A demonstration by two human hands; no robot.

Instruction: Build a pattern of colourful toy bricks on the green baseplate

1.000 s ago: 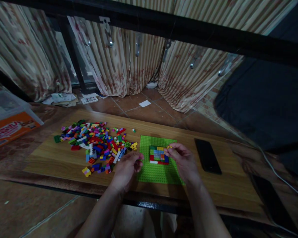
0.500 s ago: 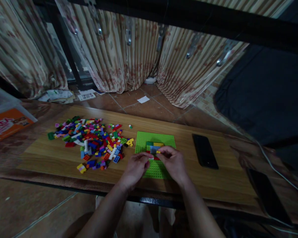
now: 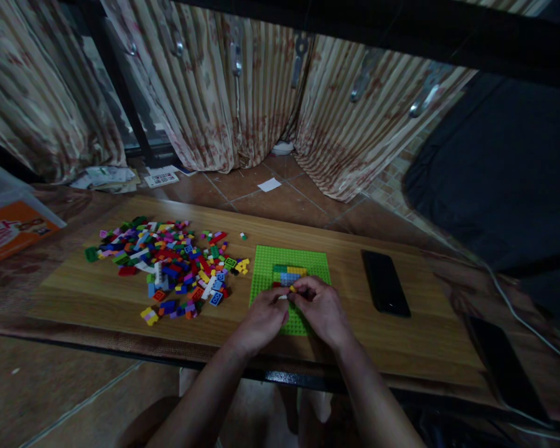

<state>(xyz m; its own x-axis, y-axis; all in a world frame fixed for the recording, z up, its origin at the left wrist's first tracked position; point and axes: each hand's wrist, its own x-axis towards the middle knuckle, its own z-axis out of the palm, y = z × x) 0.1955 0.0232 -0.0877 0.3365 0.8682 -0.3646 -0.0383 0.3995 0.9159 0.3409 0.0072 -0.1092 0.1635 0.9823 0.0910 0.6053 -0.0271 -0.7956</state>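
White brick [image 3: 283, 297], long axis left-right

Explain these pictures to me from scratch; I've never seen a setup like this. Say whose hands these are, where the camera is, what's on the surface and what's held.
There is no machine here, just a person's two bare hands. The camera is worn on the person's head, looking forward and down, so the forearms come in from the bottom edge.

On the wooden board lie a pile of bricks to the left, a green plate in the middle with a small build on it, and a phone to the right.

The right hand pinches a small yellow brick over the build. The left hand is close beside it, fingertips at a white brick; whether it grips that is unclear.
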